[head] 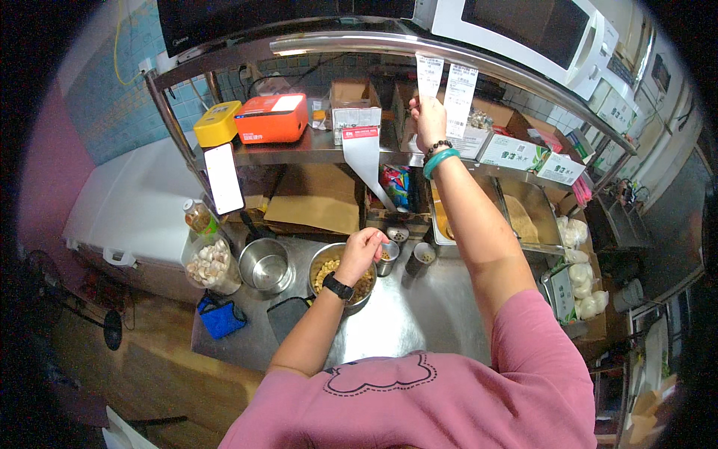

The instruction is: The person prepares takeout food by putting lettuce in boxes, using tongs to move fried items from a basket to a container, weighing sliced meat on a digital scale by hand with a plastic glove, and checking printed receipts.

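Observation:
My right hand (429, 119), with a green bangle and dark beads at the wrist, is raised to the steel shelf and grips the lower end of a paper receipt (430, 73). A longer printed receipt (460, 101) hangs just to its right. My left hand (364, 252), wearing a black watch, is over a steel bowl (370, 293) of pale yellow pieces and brown bits; its fingers are partly curled and I cannot tell whether they hold anything. Beside it stand small metal shakers (387, 259). An empty steel pot (265, 268) is left of the bowl.
An orange printer (273, 119), a yellow box (217, 123) and cardboard boxes (511, 151) line the shelf under a white microwave (527, 33). A phone (223, 178) hangs at the shelf's left. Garlic fills a clear container (212, 266); a blue pouch (221, 319) lies nearby. Steel trays (521, 219) stand right.

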### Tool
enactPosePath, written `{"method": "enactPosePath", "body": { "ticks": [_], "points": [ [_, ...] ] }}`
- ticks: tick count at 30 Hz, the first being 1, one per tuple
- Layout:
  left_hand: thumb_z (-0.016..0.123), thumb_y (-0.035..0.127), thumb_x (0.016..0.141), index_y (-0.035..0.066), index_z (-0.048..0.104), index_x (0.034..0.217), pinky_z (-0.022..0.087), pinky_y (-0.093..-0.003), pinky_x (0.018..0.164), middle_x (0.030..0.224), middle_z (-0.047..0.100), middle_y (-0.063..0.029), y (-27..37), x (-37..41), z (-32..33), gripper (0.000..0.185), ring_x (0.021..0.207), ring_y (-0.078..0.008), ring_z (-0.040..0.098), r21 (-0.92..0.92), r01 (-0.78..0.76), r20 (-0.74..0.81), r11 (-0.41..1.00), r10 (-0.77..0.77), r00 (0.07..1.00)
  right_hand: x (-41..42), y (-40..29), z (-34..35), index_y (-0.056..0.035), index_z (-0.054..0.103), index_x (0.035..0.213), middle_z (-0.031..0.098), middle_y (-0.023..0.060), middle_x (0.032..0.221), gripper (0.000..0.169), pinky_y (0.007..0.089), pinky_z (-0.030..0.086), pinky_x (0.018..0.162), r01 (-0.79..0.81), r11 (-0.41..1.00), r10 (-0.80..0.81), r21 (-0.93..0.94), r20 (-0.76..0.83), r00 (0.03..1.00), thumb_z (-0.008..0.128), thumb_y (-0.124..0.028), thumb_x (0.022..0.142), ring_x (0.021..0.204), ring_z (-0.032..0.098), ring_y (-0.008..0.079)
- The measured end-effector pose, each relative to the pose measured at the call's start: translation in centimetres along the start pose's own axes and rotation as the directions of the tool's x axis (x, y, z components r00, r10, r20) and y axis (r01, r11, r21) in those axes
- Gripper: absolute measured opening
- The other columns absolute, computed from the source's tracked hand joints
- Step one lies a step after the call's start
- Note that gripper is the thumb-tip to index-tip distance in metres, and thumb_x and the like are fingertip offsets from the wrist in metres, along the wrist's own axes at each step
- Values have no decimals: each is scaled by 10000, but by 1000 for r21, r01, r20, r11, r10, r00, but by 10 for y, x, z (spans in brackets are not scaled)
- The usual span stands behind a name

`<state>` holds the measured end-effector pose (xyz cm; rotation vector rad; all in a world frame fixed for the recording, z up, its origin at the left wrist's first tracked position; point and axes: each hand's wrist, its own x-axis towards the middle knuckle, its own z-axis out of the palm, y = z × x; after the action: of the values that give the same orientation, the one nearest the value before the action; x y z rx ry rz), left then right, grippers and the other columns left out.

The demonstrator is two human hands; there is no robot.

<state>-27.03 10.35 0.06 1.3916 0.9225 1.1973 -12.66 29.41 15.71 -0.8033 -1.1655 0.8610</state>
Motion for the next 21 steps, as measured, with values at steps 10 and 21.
{"method": "enactPosePath", "body": {
  "ticks": [10, 21],
  "points": [
    [436, 172, 905, 20, 563, 779, 349, -195, 445, 538, 465, 21, -3, -6, -4, 235, 472, -54, 420, -27, 14, -12, 1000, -14, 1000, 7, -13, 3, -60, 578, 773, 460, -38, 516, 258, 199, 260, 371, 6, 999, -8, -45, -49, 999, 471, -279, 857, 398, 362, 54],
    [430, 156, 904, 15, 564, 768, 363, -198, 456, 537, 469, 21, -10, -15, -8, 238, 482, -54, 427, -42, 63, -8, 997, -63, 998, -42, -6, -13, 10, 518, 988, 606, 111, 835, 199, 226, 466, 504, -90, 916, 102, 391, -10, 995, 500, -138, 856, 609, 579, 160]
  ]
}}
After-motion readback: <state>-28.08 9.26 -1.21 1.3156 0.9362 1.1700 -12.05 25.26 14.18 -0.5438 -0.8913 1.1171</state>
